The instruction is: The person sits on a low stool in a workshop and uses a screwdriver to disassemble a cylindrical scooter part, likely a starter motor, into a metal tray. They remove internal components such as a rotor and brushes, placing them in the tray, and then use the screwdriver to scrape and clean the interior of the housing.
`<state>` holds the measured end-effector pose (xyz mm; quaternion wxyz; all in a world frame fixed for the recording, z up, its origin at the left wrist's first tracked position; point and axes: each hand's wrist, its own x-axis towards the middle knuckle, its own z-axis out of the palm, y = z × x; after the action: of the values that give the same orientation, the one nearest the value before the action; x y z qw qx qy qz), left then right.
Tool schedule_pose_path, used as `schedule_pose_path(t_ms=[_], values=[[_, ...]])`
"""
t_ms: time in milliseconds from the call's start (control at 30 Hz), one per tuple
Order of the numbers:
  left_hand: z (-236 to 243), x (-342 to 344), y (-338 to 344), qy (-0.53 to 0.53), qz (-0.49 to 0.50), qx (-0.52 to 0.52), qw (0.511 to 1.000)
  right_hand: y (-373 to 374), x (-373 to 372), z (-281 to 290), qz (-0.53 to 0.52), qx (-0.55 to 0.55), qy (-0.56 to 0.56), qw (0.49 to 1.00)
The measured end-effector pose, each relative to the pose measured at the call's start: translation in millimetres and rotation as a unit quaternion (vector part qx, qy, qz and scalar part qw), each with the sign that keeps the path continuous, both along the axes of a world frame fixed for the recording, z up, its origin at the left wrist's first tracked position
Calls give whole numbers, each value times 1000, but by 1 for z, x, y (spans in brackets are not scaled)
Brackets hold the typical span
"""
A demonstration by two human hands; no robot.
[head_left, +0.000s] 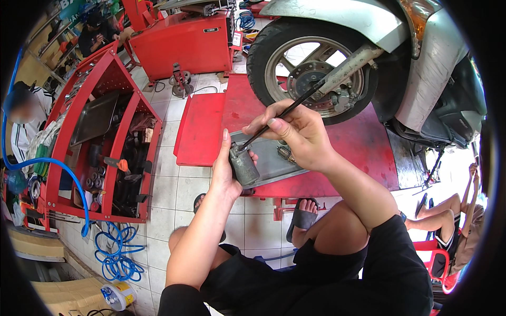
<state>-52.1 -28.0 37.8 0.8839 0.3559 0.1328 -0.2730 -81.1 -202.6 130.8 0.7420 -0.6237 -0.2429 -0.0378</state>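
My left hand (224,171) is wrapped round a grey metal cylinder (245,168), its near side toward me and its upper end tilted up. Between the thumb and fingers of my right hand (304,138) is a long thin black rod (301,99). The rod slants down to the left, its lower tip at the upper end of the cylinder; whether it reaches inside cannot be made out. Beneath my hands lies a shallow grey metal tray (269,167). A small metal part with a brownish section (285,154) rests in it, partly covered by my right hand.
A scooter's front wheel (311,68) stands on the red lift platform (363,152) ahead. At left is a red tool cart (134,158), with a blue hose (118,255) coiled on the tiles and a white bucket (118,296). Other people sit left and right.
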Motion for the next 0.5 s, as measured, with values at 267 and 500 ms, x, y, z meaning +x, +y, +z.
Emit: schedule_pose_path(t_ms=[267,500], values=[[-7,0,-2,-6,8,13,1000,3,0,-5,-3,1,-16,1000],[-12,1,-4,9,2,32,999,-1,3,-11,-62,-36,-43,997]])
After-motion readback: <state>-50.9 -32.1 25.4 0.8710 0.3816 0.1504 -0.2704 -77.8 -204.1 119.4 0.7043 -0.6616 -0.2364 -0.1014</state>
